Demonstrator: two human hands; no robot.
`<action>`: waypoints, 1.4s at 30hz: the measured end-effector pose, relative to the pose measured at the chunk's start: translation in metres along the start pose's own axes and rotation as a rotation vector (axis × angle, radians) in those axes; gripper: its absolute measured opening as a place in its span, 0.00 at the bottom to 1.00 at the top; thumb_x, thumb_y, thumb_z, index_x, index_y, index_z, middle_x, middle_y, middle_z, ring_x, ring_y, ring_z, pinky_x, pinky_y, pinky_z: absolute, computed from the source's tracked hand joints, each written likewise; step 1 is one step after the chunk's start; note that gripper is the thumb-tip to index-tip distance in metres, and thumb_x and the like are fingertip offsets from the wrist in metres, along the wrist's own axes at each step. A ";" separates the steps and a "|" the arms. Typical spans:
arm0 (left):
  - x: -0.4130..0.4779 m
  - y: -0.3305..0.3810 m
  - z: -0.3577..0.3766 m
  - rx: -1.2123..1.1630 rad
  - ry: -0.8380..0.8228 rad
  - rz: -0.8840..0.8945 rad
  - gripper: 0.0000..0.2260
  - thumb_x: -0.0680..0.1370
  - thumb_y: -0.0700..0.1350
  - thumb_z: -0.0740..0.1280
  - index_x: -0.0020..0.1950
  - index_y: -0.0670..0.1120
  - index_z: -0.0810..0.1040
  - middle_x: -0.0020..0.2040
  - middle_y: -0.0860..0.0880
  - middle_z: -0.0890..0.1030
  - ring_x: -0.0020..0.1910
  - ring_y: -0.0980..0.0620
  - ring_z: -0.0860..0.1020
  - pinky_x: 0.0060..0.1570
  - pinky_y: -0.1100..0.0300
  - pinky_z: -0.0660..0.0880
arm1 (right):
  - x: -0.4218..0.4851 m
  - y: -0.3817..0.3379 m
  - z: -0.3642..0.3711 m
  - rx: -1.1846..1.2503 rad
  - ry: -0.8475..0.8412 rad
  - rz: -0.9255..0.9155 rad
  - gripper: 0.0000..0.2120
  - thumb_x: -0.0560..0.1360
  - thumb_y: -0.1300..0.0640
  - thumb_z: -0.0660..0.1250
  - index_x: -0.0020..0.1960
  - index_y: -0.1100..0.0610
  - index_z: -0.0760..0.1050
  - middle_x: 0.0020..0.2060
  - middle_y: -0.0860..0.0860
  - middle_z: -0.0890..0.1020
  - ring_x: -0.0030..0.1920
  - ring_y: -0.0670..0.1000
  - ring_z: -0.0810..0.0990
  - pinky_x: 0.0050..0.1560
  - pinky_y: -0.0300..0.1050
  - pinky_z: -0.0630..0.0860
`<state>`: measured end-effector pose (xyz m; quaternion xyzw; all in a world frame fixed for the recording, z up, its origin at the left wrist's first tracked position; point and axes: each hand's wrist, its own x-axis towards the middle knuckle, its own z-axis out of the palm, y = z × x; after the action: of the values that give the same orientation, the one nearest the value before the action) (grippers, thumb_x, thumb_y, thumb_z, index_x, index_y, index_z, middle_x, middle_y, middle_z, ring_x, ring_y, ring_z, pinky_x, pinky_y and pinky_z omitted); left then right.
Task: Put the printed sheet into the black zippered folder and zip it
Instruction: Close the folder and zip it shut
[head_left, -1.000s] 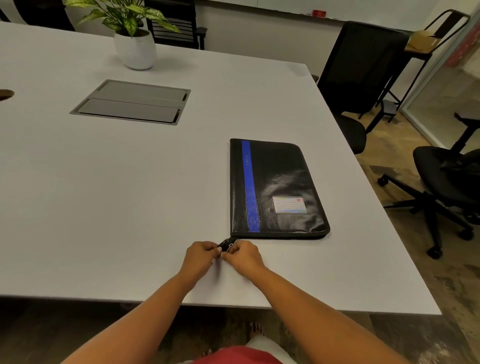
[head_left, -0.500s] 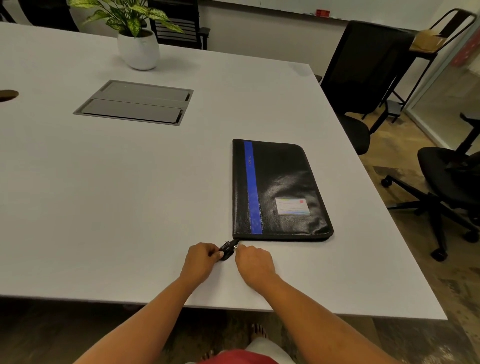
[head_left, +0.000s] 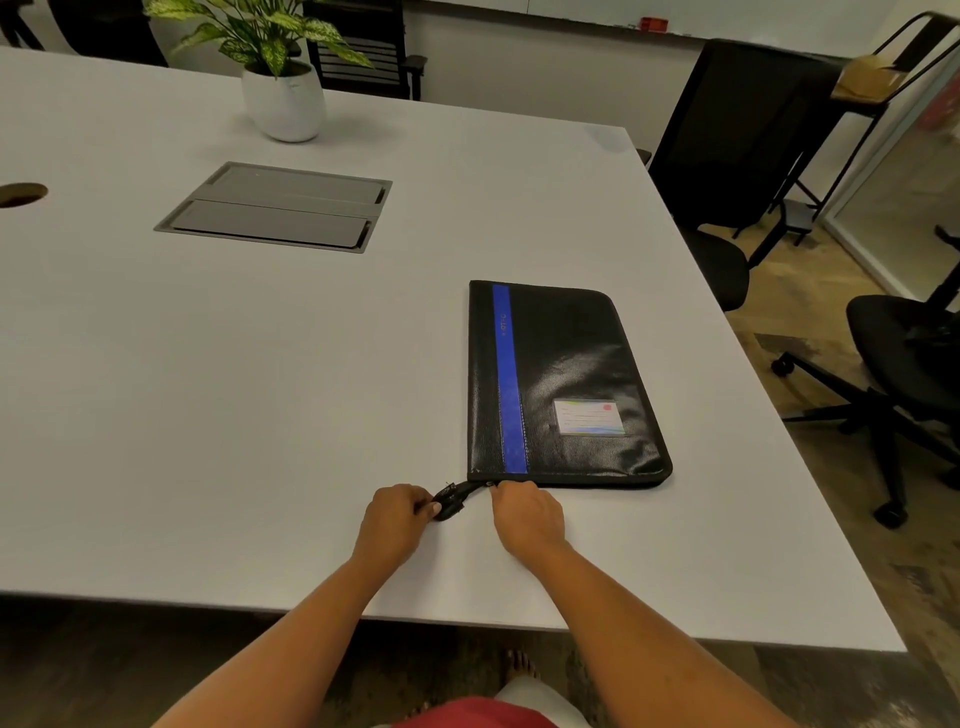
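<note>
I was looking at an office meeting room. A broad white table (head_left: 156, 415) carried a recessed grey metal cable hatch (head_left: 275, 208), and a black wheeled swivel chair (head_left: 904, 332) stood beside it.

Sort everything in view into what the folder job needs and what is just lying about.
Job: black folder, zip pull, left hand pinching it, right hand holding the folder's near corner. The printed sheet is not in view.
Lying about: potted plant, cable hatch, office chair.

Large white table (head_left: 208, 415), potted plant (head_left: 283, 98) at far edge, black office chairs (head_left: 743, 156) right, wood floor (head_left: 831, 280), dim light.
</note>
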<state>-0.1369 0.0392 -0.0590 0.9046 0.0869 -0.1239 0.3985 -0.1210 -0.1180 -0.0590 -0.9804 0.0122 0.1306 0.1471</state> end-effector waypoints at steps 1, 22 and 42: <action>0.000 0.000 0.000 0.014 0.000 0.002 0.09 0.78 0.42 0.64 0.46 0.38 0.80 0.36 0.45 0.75 0.34 0.46 0.75 0.37 0.59 0.69 | 0.000 0.001 0.000 0.004 0.005 0.006 0.18 0.82 0.53 0.49 0.53 0.61 0.75 0.53 0.58 0.81 0.52 0.58 0.78 0.48 0.45 0.71; 0.003 0.024 0.023 0.504 0.206 0.386 0.25 0.79 0.45 0.60 0.75 0.46 0.58 0.77 0.46 0.56 0.76 0.48 0.51 0.74 0.52 0.48 | -0.001 0.013 -0.004 0.025 0.004 0.041 0.17 0.81 0.55 0.50 0.52 0.60 0.76 0.52 0.57 0.81 0.52 0.58 0.79 0.46 0.43 0.68; 0.019 0.007 0.041 0.552 -0.162 0.489 0.29 0.81 0.55 0.52 0.76 0.47 0.41 0.77 0.50 0.41 0.76 0.53 0.41 0.72 0.61 0.41 | -0.002 0.017 -0.003 0.028 0.050 0.059 0.18 0.81 0.50 0.51 0.53 0.58 0.77 0.51 0.56 0.82 0.52 0.57 0.79 0.48 0.46 0.72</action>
<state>-0.1230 0.0052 -0.0867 0.9592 -0.2004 -0.1151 0.1632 -0.1227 -0.1353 -0.0604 -0.9804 0.0469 0.1102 0.1563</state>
